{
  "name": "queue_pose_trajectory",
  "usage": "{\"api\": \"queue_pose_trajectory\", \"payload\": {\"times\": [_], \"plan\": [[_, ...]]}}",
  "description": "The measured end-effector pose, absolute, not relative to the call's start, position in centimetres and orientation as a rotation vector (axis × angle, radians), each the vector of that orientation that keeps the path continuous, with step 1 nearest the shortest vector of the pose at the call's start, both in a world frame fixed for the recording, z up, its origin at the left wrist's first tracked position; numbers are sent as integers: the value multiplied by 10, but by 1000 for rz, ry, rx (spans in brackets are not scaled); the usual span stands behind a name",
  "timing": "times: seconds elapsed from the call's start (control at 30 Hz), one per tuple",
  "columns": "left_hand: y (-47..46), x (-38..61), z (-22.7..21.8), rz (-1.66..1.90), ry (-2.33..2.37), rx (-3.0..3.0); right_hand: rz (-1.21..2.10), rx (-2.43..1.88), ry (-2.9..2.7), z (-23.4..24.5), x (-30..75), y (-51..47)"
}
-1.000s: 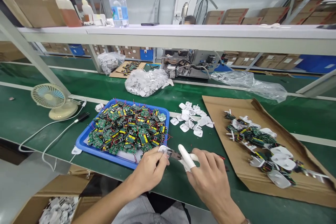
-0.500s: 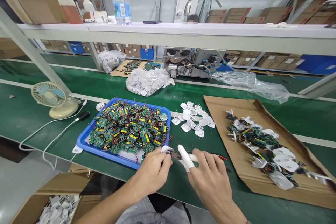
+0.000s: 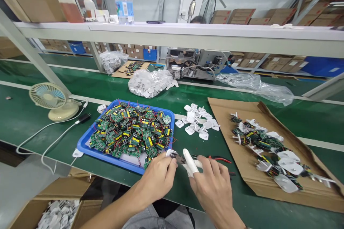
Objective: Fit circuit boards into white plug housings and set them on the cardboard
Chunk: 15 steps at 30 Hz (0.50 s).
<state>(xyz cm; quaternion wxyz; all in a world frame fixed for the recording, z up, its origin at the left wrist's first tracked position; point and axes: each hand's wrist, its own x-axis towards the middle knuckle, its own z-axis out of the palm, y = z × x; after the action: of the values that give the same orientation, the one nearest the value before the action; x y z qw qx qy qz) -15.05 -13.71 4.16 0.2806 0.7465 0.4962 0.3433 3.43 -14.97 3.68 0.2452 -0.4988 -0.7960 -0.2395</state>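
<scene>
My left hand (image 3: 159, 175) is closed, pinching a small white plastic piece (image 3: 168, 152) between thumb and fingers, just off the front right corner of the blue tray (image 3: 107, 159). My right hand (image 3: 213, 182) is wrapped around pliers with red handles (image 3: 221, 159). Their metal jaws (image 3: 180, 158) touch or overlap the white piece; the exact contact is too small to tell. White covers (image 3: 190, 162) sit on fingers of my right hand. Green circuit boards with red wires (image 3: 134, 128) fill the tray. Behind my hands lie several loose white plastic pieces (image 3: 197, 118).
At right, a cardboard sheet (image 3: 251, 175) carries boards joined with white parts (image 3: 268, 143). A fan (image 3: 57, 100) and white cables stand left. Plastic bags (image 3: 152, 83) lie farther back, beneath a shelf (image 3: 172, 32). An open carton (image 3: 59, 189) of white pieces stands at lower left.
My right hand has shifted slightly left, and more of the red handles shows behind it. The left hand keeps its pinch on the white piece. The view has moved a little.
</scene>
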Motion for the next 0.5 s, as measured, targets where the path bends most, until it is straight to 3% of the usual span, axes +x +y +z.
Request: {"api": "queue_pose_trajectory", "payload": {"times": [0.33, 0.5], "plan": [[-141, -150, 29, 1066, 1267, 2167, -544, -1322, -2182, 37, 41, -149], [-140, -156, 33, 1186, 1092, 2166, -49, -1151, -2135, 30, 43, -148]]}}
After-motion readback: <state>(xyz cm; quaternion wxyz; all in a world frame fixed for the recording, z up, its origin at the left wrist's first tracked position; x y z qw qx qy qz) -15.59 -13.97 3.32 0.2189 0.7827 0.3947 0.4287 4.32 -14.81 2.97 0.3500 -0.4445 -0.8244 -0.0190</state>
